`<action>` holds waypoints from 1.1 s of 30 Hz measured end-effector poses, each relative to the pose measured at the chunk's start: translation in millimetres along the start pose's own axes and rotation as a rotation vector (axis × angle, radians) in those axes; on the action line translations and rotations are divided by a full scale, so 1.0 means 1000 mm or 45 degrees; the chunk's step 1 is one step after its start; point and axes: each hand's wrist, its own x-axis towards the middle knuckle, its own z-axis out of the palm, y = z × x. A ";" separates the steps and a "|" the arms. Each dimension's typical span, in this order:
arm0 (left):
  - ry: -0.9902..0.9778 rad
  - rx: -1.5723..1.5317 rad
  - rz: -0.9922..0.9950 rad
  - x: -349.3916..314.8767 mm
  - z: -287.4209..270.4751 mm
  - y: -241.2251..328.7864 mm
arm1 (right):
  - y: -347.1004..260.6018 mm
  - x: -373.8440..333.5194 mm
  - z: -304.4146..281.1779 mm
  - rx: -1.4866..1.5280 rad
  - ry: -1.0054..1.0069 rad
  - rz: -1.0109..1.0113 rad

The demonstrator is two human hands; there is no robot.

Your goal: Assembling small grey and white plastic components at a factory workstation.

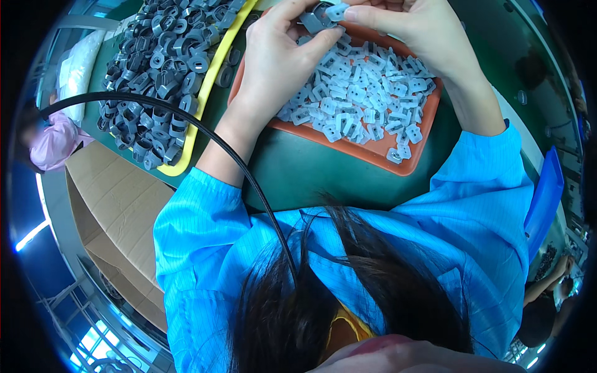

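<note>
Near the top edge, my left hand [280,59] grips a dark grey plastic part [315,20] between thumb and fingers. My right hand [420,28] pinches a small translucent white plastic piece [336,12] right against that part; whether the two are joined I cannot tell. Both hands are raised over an orange tray [373,156], which holds a heap of translucent white pieces [357,93], some with small metal bits. To the left, a yellow-rimmed tray [208,81] is heaped with grey ring-shaped parts [165,68] like the one I hold.
A black cable [205,127] arches across my left forearm. Left of me stands an open cardboard box [121,211], and a person in pink [57,142] is beyond it. A blue bin [545,199] is at my right, with another person's hand [563,266] farther down. The tabletop [298,180] is green.
</note>
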 end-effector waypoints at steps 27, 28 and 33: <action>0.119 0.131 0.246 0.007 0.012 0.000 | 0.017 0.001 0.006 -0.683 0.262 -0.685; 0.088 0.473 0.264 0.003 0.010 0.005 | 0.023 0.003 0.006 -0.404 0.234 -0.459; 0.136 0.680 0.118 -0.023 0.000 0.001 | 0.045 0.014 0.011 -0.078 -0.069 -0.028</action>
